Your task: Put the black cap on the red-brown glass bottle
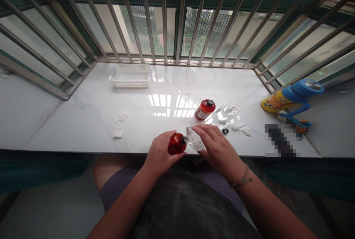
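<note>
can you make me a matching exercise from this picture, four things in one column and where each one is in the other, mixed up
Things
1. red bottle
2. white basket
3. small black cap
4. blue and yellow bottle

Places
A. far left of the sill, near the window bars
B. lying at the far right
C. held in the left hand, mouth against the clear bottle in the right hand
D. on the sill just past the right hand

Pairs: 1-C, 2-A, 3-D, 4-B
</note>
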A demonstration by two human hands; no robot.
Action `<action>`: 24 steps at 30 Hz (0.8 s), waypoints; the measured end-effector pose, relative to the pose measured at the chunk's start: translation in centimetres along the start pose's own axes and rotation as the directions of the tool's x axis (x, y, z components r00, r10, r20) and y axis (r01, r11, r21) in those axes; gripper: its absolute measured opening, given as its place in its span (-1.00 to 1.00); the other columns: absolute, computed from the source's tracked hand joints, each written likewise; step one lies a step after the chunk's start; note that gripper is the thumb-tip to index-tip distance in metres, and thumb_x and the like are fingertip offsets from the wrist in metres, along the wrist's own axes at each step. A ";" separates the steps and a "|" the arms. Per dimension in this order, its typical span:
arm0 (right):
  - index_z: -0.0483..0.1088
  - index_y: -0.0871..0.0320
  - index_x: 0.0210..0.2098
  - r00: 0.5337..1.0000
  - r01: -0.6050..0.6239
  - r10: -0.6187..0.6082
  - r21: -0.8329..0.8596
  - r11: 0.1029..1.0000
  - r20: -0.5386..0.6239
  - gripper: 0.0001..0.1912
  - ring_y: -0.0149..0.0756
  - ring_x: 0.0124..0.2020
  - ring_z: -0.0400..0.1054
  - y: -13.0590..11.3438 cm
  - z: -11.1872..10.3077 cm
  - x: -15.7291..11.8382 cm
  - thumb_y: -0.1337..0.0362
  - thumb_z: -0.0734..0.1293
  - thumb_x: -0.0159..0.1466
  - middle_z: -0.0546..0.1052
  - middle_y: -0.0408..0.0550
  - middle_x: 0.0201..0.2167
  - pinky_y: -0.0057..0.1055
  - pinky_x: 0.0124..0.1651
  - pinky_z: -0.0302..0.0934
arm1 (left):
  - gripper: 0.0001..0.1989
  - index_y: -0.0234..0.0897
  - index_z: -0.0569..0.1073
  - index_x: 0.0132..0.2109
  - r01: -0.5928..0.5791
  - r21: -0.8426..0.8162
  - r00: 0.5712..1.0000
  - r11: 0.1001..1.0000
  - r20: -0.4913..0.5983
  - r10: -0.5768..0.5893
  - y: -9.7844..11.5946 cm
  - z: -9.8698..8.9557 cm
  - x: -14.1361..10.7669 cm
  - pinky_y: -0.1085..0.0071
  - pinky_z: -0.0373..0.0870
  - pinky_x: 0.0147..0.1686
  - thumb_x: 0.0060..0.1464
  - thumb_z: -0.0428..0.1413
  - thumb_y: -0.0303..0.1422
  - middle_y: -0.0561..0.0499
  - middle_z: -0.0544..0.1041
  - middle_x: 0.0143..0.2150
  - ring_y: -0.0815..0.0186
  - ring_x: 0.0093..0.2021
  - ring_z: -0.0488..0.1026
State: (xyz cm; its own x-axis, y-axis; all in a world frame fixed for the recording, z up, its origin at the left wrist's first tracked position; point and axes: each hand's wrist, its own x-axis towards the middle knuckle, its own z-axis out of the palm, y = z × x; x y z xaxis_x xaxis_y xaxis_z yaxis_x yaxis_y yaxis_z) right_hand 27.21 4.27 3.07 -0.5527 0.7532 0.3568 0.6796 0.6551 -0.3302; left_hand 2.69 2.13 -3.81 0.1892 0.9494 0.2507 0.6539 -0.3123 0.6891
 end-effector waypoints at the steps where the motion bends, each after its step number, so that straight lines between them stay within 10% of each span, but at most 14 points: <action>1: 0.27 0.13 0.40 1.000 -0.001 0.001 0.002 1.000 0.000 -0.29 0.10 0.21 0.36 0.0 0.0 0.0 0.56 0.30 0.27 0.50 0.19 0.18 0.20 0.30 0.39 | -0.16 -0.06 0.34 0.32 0.000 -0.001 1.000 1.000 -0.001 0.000 0.0 0.0 0.0 -0.07 0.53 0.22 -0.02 0.54 -0.18 -0.13 0.58 0.24 -0.07 0.21 0.57; 24: 0.24 0.12 0.41 0.999 -0.009 0.009 -0.022 1.000 0.032 -0.23 0.10 0.22 0.34 -0.2 -0.2 0.0 0.60 0.31 0.24 0.48 0.18 0.20 0.16 0.33 0.36 | -0.15 -0.06 0.33 0.32 0.002 -0.013 1.000 1.000 0.000 -0.002 0.0 0.1 -0.1 -0.07 0.52 0.22 -0.03 0.55 -0.18 -0.13 0.58 0.24 -0.07 0.21 0.57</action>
State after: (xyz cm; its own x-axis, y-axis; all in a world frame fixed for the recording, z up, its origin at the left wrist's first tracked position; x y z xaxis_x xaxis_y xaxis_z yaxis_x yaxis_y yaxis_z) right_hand 27.15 4.12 3.37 -0.5616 0.7607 0.3254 0.6945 0.6472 -0.3144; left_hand 2.70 2.03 -3.90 0.1876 0.9500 0.2497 0.6445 -0.3109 0.6985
